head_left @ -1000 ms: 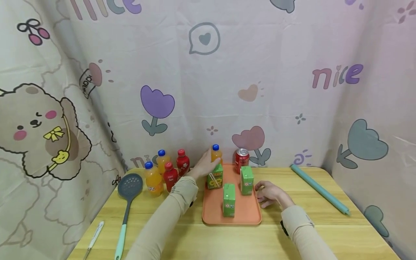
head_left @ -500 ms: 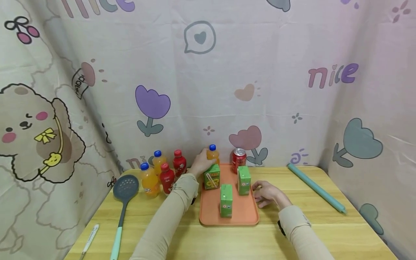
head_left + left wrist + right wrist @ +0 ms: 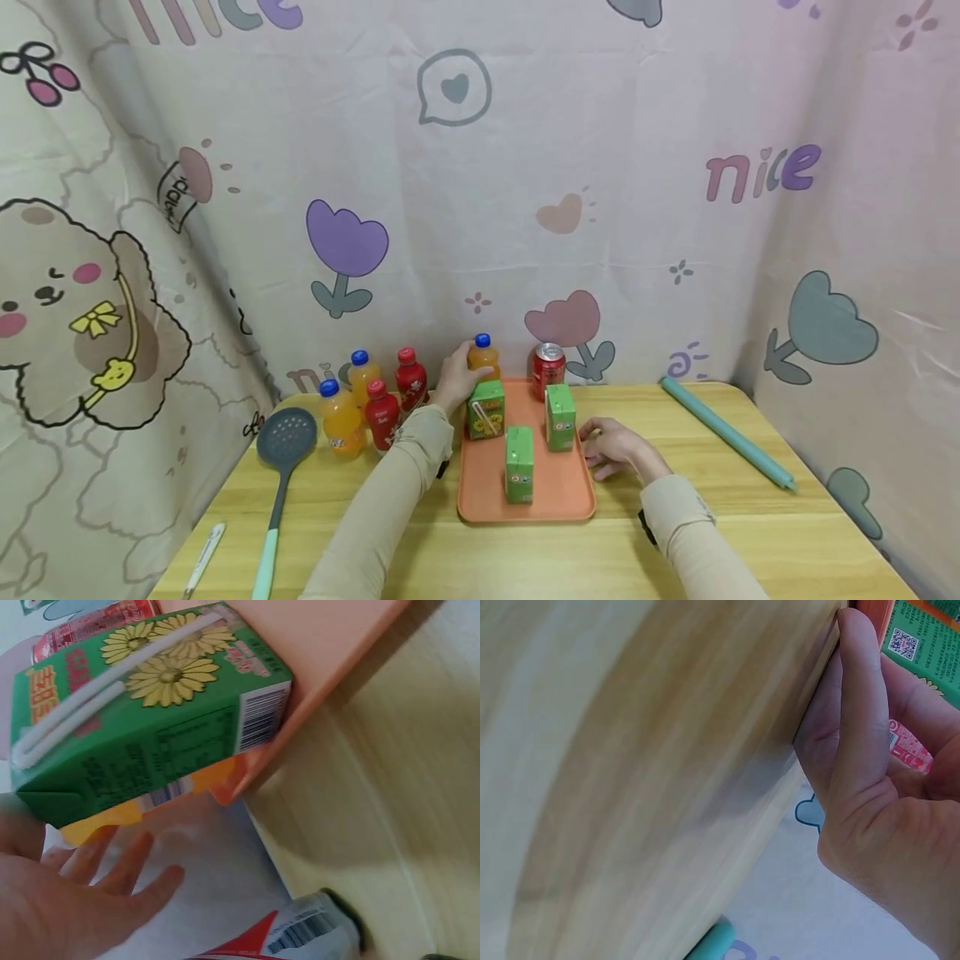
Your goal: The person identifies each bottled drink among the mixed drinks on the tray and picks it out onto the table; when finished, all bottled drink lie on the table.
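Observation:
In the head view my left hand (image 3: 456,383) holds a small orange juice bottle (image 3: 483,360) with a blue cap at the back left of an orange tray (image 3: 558,500). Thumb and index finger lie about its upper part; the left wrist view shows the other fingers (image 3: 127,862) spread, with the bottle partly behind a green drink carton (image 3: 165,697) that has a straw. My right hand (image 3: 617,447) rests beside the tray's right edge, fingers loosely bent, a fingertip touching the rim in the right wrist view. Two more green cartons (image 3: 519,467) and a red can (image 3: 549,371) stand on the tray.
Left of the tray stand two orange bottles (image 3: 343,421) and two red bottles (image 3: 382,414). A slotted turner (image 3: 287,433) and a thin white-handled tool (image 3: 204,557) lie farther left. A teal rod (image 3: 727,432) lies at the right. A patterned curtain (image 3: 480,208) hangs behind the table.
The head view has turned slightly, so everything appears shifted left. My left hand stays at the orange bottle and my right hand at the tray's edge; nothing else visibly moves.

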Demonstrator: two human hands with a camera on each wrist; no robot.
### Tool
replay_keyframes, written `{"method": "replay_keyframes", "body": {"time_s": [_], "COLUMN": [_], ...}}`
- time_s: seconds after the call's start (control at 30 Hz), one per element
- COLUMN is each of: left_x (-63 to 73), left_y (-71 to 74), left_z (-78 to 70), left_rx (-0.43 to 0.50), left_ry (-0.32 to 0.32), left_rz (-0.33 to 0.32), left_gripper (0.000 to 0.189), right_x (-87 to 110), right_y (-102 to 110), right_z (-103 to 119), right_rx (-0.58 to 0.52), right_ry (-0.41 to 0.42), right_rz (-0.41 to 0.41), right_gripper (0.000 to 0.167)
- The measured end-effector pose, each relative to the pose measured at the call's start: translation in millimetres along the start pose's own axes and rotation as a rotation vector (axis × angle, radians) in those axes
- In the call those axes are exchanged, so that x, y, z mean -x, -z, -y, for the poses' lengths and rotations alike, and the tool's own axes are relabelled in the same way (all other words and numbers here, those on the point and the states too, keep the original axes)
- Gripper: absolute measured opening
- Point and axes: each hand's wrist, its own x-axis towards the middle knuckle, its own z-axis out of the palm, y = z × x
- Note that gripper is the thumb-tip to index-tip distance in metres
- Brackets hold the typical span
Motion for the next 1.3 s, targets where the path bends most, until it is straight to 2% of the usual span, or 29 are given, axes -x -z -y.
{"method": "replay_keyframes", "body": {"time_s": [0.17, 0.33, 0.6, 0.93, 1.07, 1.3], "left_x": [-0.1, -2.9, 3.8, 20.7, 28.9, 49.8], "left_y": [6.9, 21.0, 46.2, 71.1, 85.3, 107.8], "left_z": [6.1, -6.3, -32.2, -53.4, -63.1, -76.2], "left_rx": [0.100, 0.218, 0.392, 0.560, 0.574, 0.590], "left_ry": [-0.032, -0.057, -0.085, -0.037, -0.028, -0.018], "left_rz": [-0.091, -0.145, -0.127, -0.122, -0.082, 0.088], "left_gripper": [0.063, 0.064, 0.064, 0.065, 0.066, 0.064], "right_x": [1.3, 2.0, 1.7, 5.5, 6.4, 5.3], "right_y": [-1.4, 1.4, 0.4, -2.6, -2.1, 0.1], "right_z": [2.5, 6.8, 6.3, 0.4, -0.1, 1.4], "right_rx": [0.010, 0.020, 0.014, 0.016, 0.015, 0.019], "right_ry": [0.000, 0.000, 0.001, 0.010, 0.023, 0.016], "right_rz": [-0.003, -0.001, -0.002, 0.017, 0.020, 0.010], "right_gripper": [0.038, 0.038, 0.040, 0.038, 0.038, 0.037]}}
